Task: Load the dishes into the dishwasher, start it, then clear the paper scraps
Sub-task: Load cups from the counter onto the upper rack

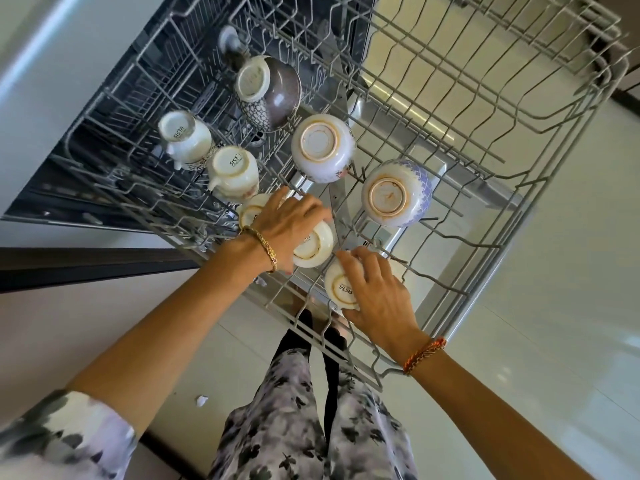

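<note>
Bright daylight, wide-angle warp, blurred edges

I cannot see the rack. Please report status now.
Left hand grips inverted cup. Right hand grips another cup. Both on rack. Nothing blocking.

Upper rack (pixel 491 188), grey wire, pulled out over the open door. All dishes sit upside down, bases up. Five cream cups along the left side: (pixel 185 138), (pixel 233 169), one mostly hidden (pixel 251 211), (pixel 313 245), (pixel 341 289). Two pale bowls mid-rack (pixel 322 147), (pixel 394 192). Dark bowl (pixel 282 91) tilted against a patterned cup (pixel 251 86). Paper scrap (pixel 201 400) on floor.
</note>
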Action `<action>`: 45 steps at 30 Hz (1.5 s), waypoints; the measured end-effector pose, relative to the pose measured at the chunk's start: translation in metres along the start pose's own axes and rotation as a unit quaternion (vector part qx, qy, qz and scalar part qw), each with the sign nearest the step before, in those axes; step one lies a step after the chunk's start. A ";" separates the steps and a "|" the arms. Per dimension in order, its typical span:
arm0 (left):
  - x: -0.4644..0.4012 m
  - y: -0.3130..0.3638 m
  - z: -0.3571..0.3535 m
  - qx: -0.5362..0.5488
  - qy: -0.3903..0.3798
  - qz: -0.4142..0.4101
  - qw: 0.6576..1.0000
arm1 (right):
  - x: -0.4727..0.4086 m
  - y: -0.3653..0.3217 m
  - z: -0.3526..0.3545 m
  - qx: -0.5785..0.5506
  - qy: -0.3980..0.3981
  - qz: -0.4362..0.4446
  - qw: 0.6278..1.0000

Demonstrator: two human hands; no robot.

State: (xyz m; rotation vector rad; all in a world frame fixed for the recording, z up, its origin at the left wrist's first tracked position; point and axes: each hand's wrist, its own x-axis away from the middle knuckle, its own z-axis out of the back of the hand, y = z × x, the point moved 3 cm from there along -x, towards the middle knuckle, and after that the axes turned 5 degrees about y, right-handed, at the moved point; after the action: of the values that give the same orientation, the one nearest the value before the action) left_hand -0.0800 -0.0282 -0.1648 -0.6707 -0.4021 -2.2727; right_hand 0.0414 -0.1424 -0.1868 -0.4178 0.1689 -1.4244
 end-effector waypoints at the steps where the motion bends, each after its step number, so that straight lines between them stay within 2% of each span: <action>1: -0.001 0.000 -0.002 -0.007 -0.005 -0.007 1.000 | 0.001 0.001 -0.001 0.000 -0.001 -0.001 1.000; 9: -0.004 -0.005 -0.008 0.029 0.015 -0.034 0.999 | 0.000 0.007 -0.003 -0.086 -0.006 -0.086 0.993; 13: -0.001 -0.008 -0.002 0.128 0.070 -0.032 0.989 | 0.001 0.011 -0.001 -0.105 0.004 -0.101 0.989; 17: -0.003 -0.003 -0.005 0.064 0.025 -0.037 0.997 | 0.000 0.012 -0.001 -0.103 -0.019 -0.112 0.988; 23: -0.004 -0.003 -0.004 0.050 0.032 -0.034 0.998 | 0.005 0.005 -0.007 -0.076 -0.009 -0.065 0.995; 29: -0.002 -0.002 -0.010 0.031 0.003 -0.053 0.998 | 0.005 0.005 0.001 -0.121 0.029 -0.095 0.988; 35: -0.001 -0.003 -0.009 -0.011 -0.018 -0.055 0.998 | 0.003 0.005 -0.004 -0.080 0.010 -0.069 0.994; 41: 0.003 -0.002 -0.004 0.006 0.020 -0.046 0.999 | 0.009 0.004 -0.003 -0.061 0.013 -0.063 0.996; 45: 0.018 -0.003 0.009 0.029 0.089 0.002 0.996 | 0.012 -0.001 0.016 -0.042 -0.009 -0.054 0.998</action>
State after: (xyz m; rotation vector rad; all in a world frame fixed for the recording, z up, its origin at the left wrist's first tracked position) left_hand -0.0900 -0.0316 -0.1471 -0.4345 -0.3788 -2.2845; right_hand 0.0483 -0.1516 -0.1706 -0.5151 0.1941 -1.5231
